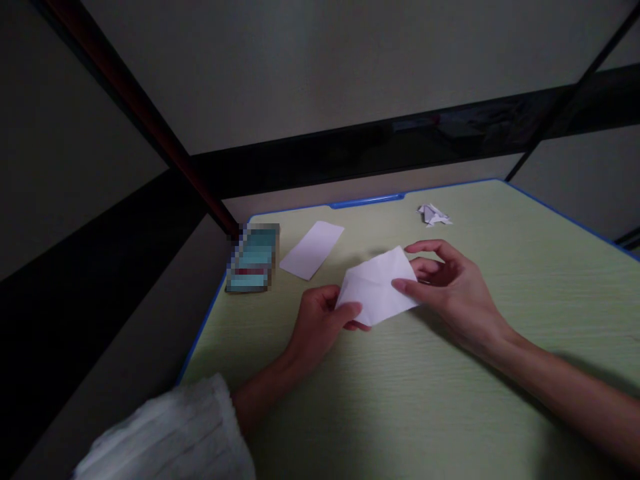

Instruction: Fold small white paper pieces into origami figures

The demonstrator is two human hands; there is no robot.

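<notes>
A piece of white paper (379, 285) with faint creases is held up over the table, slightly tilted. My left hand (323, 319) pinches its lower left corner, thumb on top and fingers underneath. At the right edge, my right hand (453, 287) grips the same paper between the thumb in front and fingers partly hidden behind it. Beyond the hands, a small folded paper figure (434, 215) sits on the far right part of the table. Another flat white paper strip (313, 249) lies to the left of the held one.
A phone (253, 259) with a blurred-out screen lies at the table's left edge. The pale green table (530, 267) has a blue rim and a blue ledge (369, 201) at its far side. Behind it stand grey panels with a dark glossy band (360, 150).
</notes>
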